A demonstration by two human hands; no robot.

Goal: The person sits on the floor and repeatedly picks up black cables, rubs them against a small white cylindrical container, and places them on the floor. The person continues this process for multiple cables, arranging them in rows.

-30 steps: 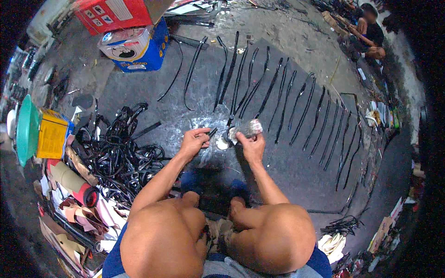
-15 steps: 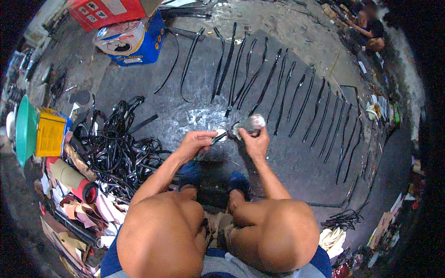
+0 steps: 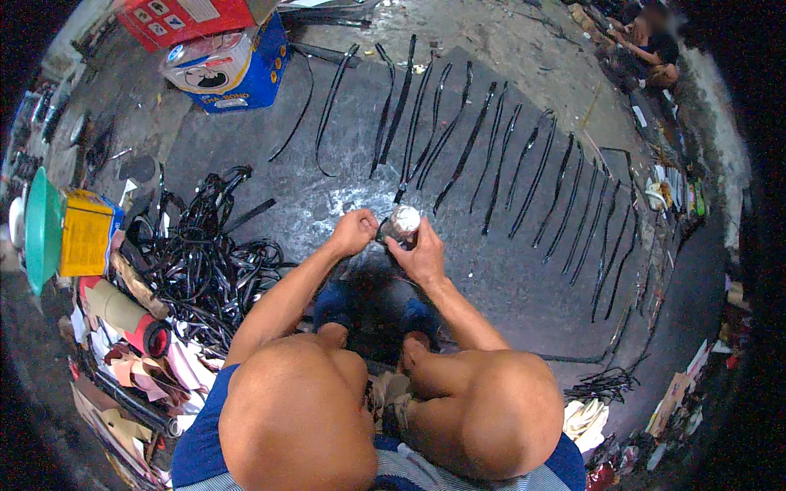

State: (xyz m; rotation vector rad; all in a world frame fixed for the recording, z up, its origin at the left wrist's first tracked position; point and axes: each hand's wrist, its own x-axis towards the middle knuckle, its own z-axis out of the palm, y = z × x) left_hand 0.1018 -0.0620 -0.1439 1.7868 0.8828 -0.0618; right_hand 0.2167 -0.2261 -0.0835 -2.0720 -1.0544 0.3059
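In front of my knees, my right hand [image 3: 421,255] is wrapped round a small silvery can [image 3: 404,219], its pale, shiny round end showing. My left hand [image 3: 355,231] is closed just left of the can, fingertips pinched together close to its side. A small dark bit shows at those fingertips, too hidden to name. Beyond both hands, several black strips [image 3: 465,151] lie side by side in a fanned row on the dark sheet [image 3: 491,286]. Whitish smears mark the sheet near my left hand.
A tangled heap of black strips [image 3: 205,254] lies at left. Behind stand a blue tin [image 3: 262,74] and a red box [image 3: 188,20]; farther left are a yellow tin [image 3: 86,233] and a green bowl [image 3: 42,233]. Another person [image 3: 655,53] sits at far right.
My right hand has brought the can left and turned it, so its round end shows more. My left hand has moved slightly right and up; the white disc seen beside it is out of sight.
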